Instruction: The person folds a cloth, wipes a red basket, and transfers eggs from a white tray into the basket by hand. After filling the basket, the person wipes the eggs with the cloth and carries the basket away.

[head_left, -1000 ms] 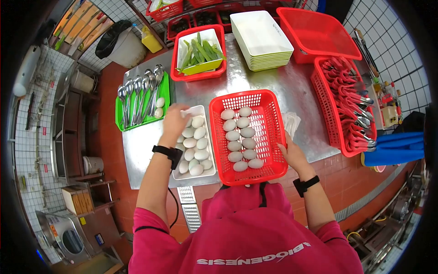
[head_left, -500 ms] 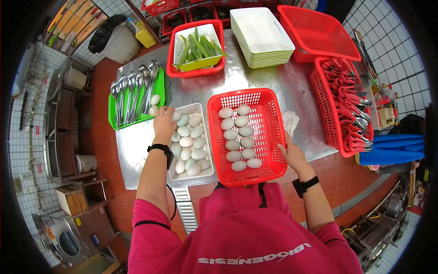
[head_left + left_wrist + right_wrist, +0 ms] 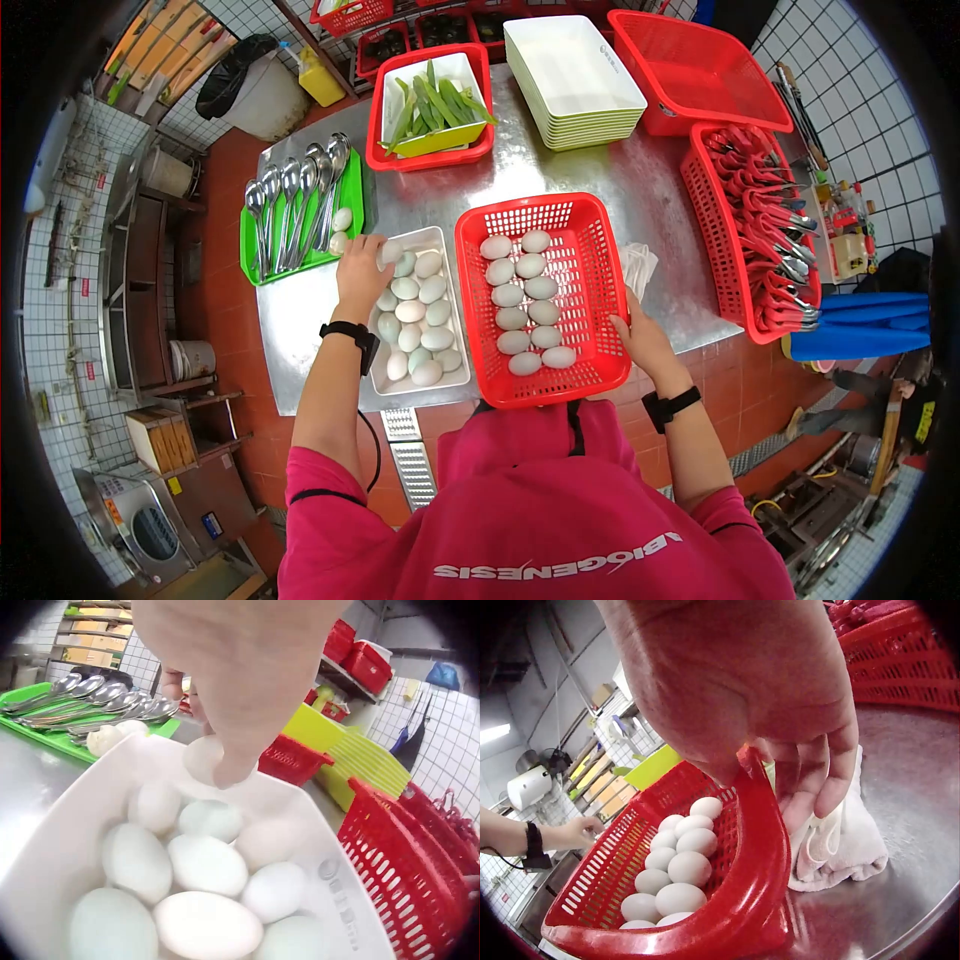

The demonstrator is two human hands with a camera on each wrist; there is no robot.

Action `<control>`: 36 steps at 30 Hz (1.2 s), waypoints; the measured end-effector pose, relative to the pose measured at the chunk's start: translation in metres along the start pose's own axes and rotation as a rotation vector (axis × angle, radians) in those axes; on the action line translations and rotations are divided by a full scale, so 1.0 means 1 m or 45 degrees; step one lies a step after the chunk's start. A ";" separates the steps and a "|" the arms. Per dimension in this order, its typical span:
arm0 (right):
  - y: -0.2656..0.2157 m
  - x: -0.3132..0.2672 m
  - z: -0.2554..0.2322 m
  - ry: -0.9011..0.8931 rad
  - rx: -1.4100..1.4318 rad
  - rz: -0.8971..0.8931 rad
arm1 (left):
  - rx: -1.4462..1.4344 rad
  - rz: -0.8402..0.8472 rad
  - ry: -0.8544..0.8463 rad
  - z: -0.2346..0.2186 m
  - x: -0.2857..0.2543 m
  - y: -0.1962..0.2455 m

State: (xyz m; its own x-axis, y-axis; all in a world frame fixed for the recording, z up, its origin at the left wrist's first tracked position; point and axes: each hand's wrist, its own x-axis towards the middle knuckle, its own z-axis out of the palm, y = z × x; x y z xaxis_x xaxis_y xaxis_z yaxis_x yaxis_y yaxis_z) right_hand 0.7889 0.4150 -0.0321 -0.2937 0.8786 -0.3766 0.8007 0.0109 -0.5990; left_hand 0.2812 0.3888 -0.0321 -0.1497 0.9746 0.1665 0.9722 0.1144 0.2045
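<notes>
At the far end of the white tray, my left hand pinches an egg between thumb and fingers, just above the other eggs. Two eggs lie at the edge of the green tray holding spoons. My right hand grips the right rim of the red basket, thumb on the inner side and fingers outside, as the right wrist view shows. Inside that basket, eggs stand in two columns towards its left side.
Behind are a red basket with green vegetables, stacked white trays and a red tub. A basket of red-wrapped cutlery stands at the right. A folded cloth lies beside the egg basket. Someone's legs show far right.
My left hand has moved from above the white tray to its far left corner and taken hold of an egg. The right hand has stayed on the basket rim.
</notes>
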 end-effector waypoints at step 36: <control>0.000 0.000 -0.009 -0.091 0.048 -0.011 | -0.297 0.421 -0.142 0.078 0.053 0.262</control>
State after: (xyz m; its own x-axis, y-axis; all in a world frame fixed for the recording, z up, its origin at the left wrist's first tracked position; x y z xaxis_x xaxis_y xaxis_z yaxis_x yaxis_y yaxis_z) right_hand 0.7937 0.4196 -0.0254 -0.3382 0.8421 -0.4202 0.7780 -0.0010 -0.6282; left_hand 0.5422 0.4859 -0.0450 0.1965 0.9678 0.1570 0.8959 -0.2423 0.3723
